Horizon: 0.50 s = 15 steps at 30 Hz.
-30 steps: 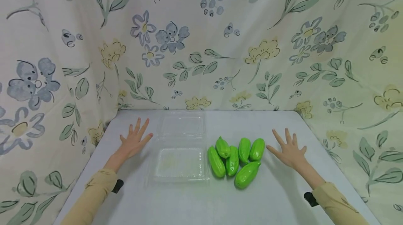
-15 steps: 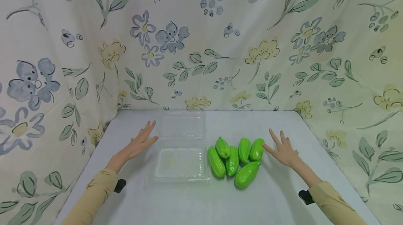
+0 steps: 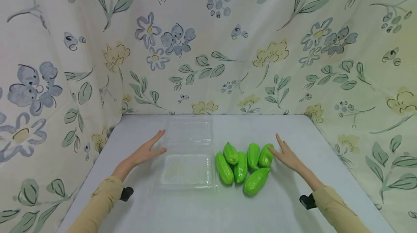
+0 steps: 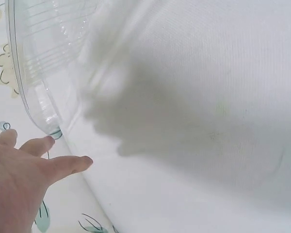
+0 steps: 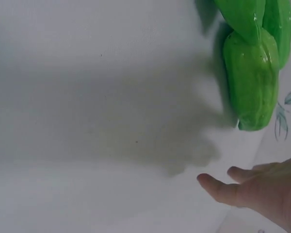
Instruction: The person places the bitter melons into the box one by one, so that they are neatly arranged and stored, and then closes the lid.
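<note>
My left hand (image 3: 144,152) hovers over the table's left side with fingers straight, its tips close to a clear plastic clamshell box (image 3: 186,169). The box lies opened out, its lid (image 3: 189,131) folded back toward the far edge. To the right of the box sits a group of several glossy green vegetables, bumpy and tapered like small bitter melons; one (image 3: 256,181) lies aslant at the front. My right hand (image 3: 288,157), fingers extended and holding nothing, is raised beside the group. Its thumb overlaps the rightmost green vegetable (image 3: 265,157) in the head view.
A white table (image 3: 208,213) carries everything. Floral cloth (image 3: 208,44) hangs behind it and along both sides. A dark wrist device (image 3: 126,194) sits at the left sleeve, another dark device (image 3: 307,202) at the right.
Both hands have turned from palms-down with spread fingers to more edge-on, fingers closer together. Each has moved inward, the left toward the box, the right toward the vegetables. Box and vegetables stay put.
</note>
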### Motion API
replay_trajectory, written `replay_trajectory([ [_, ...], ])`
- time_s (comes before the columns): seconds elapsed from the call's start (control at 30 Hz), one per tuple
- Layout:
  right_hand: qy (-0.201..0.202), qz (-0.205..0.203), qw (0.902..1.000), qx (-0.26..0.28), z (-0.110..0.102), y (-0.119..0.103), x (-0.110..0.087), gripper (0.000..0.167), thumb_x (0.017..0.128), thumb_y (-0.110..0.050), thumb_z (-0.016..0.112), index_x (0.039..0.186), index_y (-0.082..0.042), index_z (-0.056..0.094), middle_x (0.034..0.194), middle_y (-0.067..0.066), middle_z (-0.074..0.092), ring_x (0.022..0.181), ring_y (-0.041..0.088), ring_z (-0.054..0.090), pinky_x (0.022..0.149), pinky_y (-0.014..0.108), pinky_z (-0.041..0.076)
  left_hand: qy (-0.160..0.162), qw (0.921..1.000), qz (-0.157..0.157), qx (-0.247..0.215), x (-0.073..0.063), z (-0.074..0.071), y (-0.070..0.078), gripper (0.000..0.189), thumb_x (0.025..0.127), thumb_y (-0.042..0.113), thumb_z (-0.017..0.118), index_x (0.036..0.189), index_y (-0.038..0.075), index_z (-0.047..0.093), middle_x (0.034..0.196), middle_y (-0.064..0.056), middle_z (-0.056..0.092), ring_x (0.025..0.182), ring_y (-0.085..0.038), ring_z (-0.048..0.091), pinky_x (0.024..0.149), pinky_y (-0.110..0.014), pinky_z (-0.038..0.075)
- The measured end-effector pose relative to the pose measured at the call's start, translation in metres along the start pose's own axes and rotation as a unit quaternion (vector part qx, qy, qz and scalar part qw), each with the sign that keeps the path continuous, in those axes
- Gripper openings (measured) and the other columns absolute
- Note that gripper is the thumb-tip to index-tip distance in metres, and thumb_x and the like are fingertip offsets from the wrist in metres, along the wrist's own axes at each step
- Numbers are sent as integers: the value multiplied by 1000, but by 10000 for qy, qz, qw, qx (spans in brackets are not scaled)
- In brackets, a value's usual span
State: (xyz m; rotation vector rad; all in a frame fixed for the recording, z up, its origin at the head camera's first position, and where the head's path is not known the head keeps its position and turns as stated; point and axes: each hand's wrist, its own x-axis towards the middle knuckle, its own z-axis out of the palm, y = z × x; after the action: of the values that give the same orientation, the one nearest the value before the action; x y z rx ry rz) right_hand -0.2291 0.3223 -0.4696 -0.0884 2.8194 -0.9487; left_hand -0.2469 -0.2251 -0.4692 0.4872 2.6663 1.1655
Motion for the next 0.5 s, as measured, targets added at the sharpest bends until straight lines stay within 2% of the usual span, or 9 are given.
replay_trajectory([
  [0.07, -74, 107, 9997, 224, 3, 1, 2, 83, 98, -49, 37, 151, -6, -10, 155, 30, -2, 139, 56, 3, 107, 75, 11, 12, 10000, 42, -29, -2, 1, 0, 79, 93, 43, 55, 154, 22, 10, 160, -15, 3, 144, -45, 8, 111, -70, 14],
  [0.27, -294, 827, 9920, 910, 11, -2, 0, 85, 97, -54, 36, 150, -16, -18, 154, 32, -2, 137, 58, 8, 106, 74, 18, 128, 9989, 292, -335, -1, 9, -2, 73, 93, 33, 59, 152, 11, 20, 158, -19, 11, 138, -49, 25, 108, -70, 23],
  [0.37, -169, 930, 9888, 1158, 15, -3, -1, 86, 96, -53, 39, 151, -15, -16, 153, 35, 3, 138, 57, 9, 108, 72, 18, 283, 9974, 291, -600, 2, 13, -7, 69, 93, 33, 59, 151, 11, 26, 158, -17, 16, 137, -47, 29, 106, -69, 28],
  [0.5, 74, 952, 9875, 1252, 19, -4, -2, 86, 96, -49, 42, 152, -9, -10, 152, 36, 10, 139, 54, 12, 112, 68, 17, 577, 9917, 264, -1116, 5, 19, -12, 64, 92, 31, 61, 147, 10, 35, 155, -13, 27, 137, -44, 33, 109, -61, 32],
])
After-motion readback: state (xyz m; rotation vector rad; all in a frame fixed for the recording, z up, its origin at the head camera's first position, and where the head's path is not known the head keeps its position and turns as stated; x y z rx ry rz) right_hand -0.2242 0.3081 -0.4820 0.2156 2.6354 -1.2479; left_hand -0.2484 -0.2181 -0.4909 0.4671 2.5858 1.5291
